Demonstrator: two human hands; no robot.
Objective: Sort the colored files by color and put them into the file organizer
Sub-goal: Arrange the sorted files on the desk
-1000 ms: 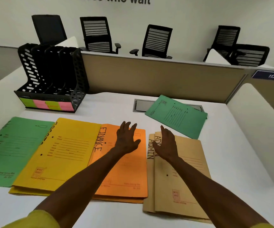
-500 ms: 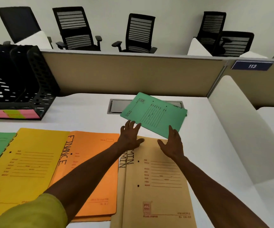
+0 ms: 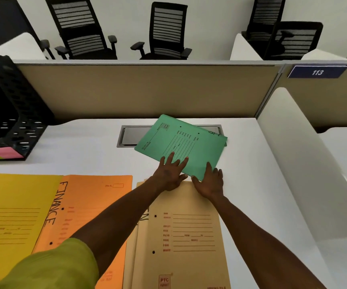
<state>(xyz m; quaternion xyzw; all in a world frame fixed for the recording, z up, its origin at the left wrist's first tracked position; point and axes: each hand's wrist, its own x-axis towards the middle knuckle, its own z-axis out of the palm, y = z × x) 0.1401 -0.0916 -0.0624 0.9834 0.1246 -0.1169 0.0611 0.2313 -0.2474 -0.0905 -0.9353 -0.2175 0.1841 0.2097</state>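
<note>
My left hand [image 3: 171,174] lies flat, fingers spread, on the green file [image 3: 182,146] at frame centre; my right hand [image 3: 209,183] meets its near corner, grip unclear. Nothing looks filed yet: yellow file [image 3: 12,215], orange file [image 3: 89,205] and tan files [image 3: 187,236] wait along the bottom. The file organizer [image 3: 10,113], left edge, is cut off, slots unreadable.

Green file [image 3: 186,146] sits skewed at the back of the table, yellow [image 3: 12,215], orange [image 3: 85,205] and tan [image 3: 187,236] files flat up front, black organizer [image 3: 12,113] far left.
</note>
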